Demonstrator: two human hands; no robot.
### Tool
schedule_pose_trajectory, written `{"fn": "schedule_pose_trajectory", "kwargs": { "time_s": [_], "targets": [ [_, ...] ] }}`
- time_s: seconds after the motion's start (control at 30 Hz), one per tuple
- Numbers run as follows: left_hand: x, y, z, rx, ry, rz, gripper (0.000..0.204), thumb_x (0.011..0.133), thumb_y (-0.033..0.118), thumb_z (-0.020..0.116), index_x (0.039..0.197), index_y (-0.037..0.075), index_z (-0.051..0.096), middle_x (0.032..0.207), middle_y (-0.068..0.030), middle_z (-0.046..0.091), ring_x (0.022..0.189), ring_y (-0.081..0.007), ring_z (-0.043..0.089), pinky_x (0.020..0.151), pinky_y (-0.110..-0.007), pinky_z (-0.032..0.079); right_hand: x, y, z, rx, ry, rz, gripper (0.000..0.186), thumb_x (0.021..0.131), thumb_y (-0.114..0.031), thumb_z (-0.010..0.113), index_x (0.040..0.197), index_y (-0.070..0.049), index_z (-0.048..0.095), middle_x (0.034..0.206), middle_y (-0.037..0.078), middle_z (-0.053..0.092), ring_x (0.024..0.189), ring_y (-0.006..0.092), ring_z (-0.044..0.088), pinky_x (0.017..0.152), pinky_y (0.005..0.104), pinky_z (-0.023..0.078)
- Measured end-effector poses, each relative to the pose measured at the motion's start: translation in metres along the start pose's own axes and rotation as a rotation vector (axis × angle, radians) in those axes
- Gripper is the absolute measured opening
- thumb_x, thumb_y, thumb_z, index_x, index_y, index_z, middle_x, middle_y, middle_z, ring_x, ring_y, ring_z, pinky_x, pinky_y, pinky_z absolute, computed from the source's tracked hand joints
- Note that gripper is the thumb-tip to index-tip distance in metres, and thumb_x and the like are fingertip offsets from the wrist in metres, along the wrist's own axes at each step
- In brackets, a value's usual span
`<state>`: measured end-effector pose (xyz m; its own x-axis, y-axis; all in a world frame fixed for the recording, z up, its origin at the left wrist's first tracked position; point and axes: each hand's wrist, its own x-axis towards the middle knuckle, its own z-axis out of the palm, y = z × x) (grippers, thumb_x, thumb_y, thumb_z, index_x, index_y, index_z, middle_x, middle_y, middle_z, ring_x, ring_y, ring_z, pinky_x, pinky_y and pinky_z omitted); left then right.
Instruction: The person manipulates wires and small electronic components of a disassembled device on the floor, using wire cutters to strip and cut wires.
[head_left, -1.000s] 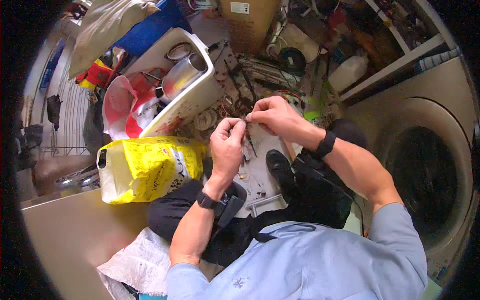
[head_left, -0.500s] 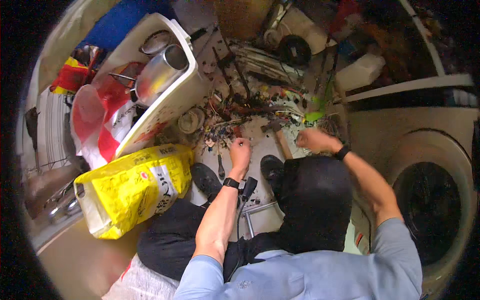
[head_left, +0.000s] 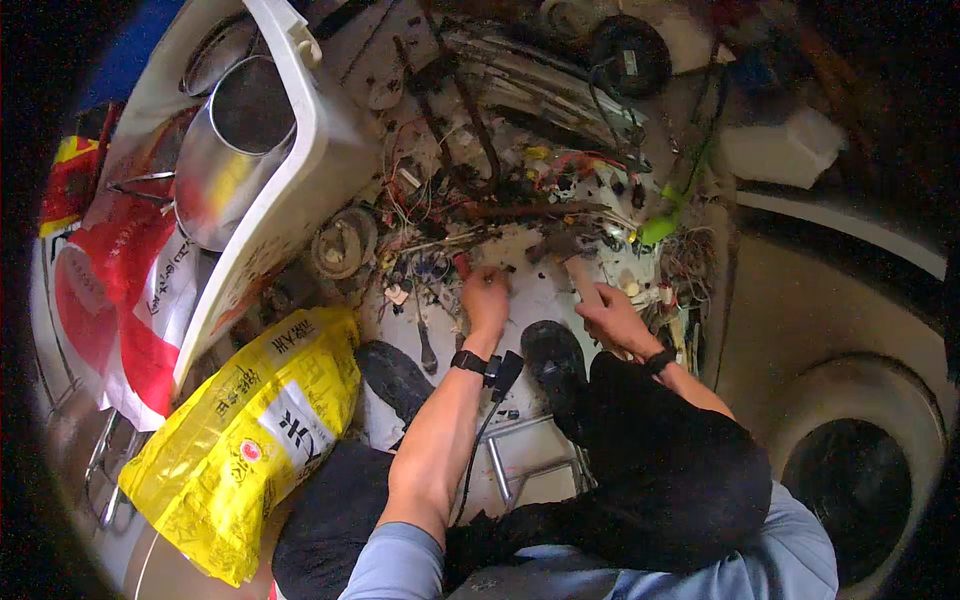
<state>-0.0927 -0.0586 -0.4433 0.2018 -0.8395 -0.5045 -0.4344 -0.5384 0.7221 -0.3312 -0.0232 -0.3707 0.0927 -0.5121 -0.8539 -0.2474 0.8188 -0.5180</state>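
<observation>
My right hand (head_left: 615,322) is wrapped round the wooden handle of a hammer (head_left: 582,278), whose dark head rests among the litter on the floor just ahead. My left hand (head_left: 486,298) is closed in a pinch low over the floor. What it grips, if anything, is too small to make out. Close beside its fingers lies a small red piece (head_left: 462,264). A thin tool with a dark handle (head_left: 428,352), perhaps a screwdriver, lies on the floor left of that hand.
Wires and small scrap (head_left: 560,180) are strewn ahead. At left stand a yellow printed bag (head_left: 250,420) and a white bin (head_left: 290,190) with a metal pot (head_left: 225,175). A black round object (head_left: 630,57) lies far back. A front-loading washer (head_left: 840,300) stands at right.
My right hand has come left and down onto the hammer's handle and closed round it. My left hand stays closed at nearly the same spot. The view has shifted.
</observation>
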Motion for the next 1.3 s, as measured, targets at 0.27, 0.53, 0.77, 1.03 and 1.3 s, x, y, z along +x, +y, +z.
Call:
{"fn": "schedule_pose_trajectory", "kwargs": {
  "time_s": [0.27, 0.53, 0.77, 1.03, 1.3],
  "targets": [
    [-0.001, 0.021, 0.004, 0.033, 0.075, 0.046, 0.019, 0.09, 0.017, 0.06, 0.094, 0.002, 0.07, 0.079, -0.0207, 0.07, 0.077, -0.0369, 0.07, 0.071, -0.045, 0.053, -0.011, 0.003, 0.019, -0.532, 0.309, -0.624, 0.043, 0.088, -0.022, 0.066, 0.126, -0.007, 0.052, 0.088, 0.021, 0.063, 0.077, 0.0425, 0.065, 0.064, 0.0461, 0.052],
    [0.005, -0.004, 0.007, 0.09, 0.134, 0.184, 0.018, 0.091, 0.017, 0.06, 0.096, 0.001, 0.068, 0.086, -0.0234, 0.07, 0.084, -0.0442, 0.067, 0.074, -0.051, 0.051, -0.01, 0.008, 0.041, -0.786, 0.28, -0.617, 0.043, 0.088, -0.015, 0.06, 0.128, -0.009, 0.046, 0.102, 0.019, 0.063, 0.082, 0.0429, 0.065, 0.065, 0.0495, 0.052],
    [-0.004, 0.006, 0.003, 0.07, 0.054, 0.1, 0.016, 0.09, 0.015, 0.06, 0.096, 0.001, 0.064, 0.089, -0.0268, 0.068, 0.087, -0.0468, 0.065, 0.075, -0.053, 0.049, 0.0, 0.018, 0.036, -0.806, 0.301, -0.426, 0.038, 0.086, -0.011, 0.064, 0.122, -0.008, 0.052, 0.094, 0.021, 0.063, 0.087, 0.0445, 0.063, 0.071, 0.0495, 0.051],
    [-0.001, -0.006, 0.008, 0.152, 0.142, 0.104, 0.015, 0.09, 0.015, 0.06, 0.092, 0.001, 0.066, 0.083, -0.0251, 0.068, 0.081, -0.046, 0.066, 0.072, -0.052, 0.051, -0.012, 0.004, 0.04, -0.76, 0.328, -0.454, 0.041, 0.084, -0.011, 0.068, 0.121, -0.008, 0.052, 0.09, 0.021, 0.06, 0.084, 0.0455, 0.06, 0.069, 0.0511, 0.049],
    [0.003, 0.0, 0.014, 0.015, 0.123, 0.163, 0.017, 0.091, 0.016, 0.06, 0.096, 0.002, 0.068, 0.087, -0.0248, 0.069, 0.084, -0.0453, 0.066, 0.074, -0.051, 0.051, -0.017, 0.011, 0.046, -0.895, 0.385, -0.459, 0.036, 0.085, -0.011, 0.067, 0.119, -0.009, 0.053, 0.093, 0.023, 0.059, 0.084, 0.0477, 0.059, 0.071, 0.0531, 0.048]
  ]
}}
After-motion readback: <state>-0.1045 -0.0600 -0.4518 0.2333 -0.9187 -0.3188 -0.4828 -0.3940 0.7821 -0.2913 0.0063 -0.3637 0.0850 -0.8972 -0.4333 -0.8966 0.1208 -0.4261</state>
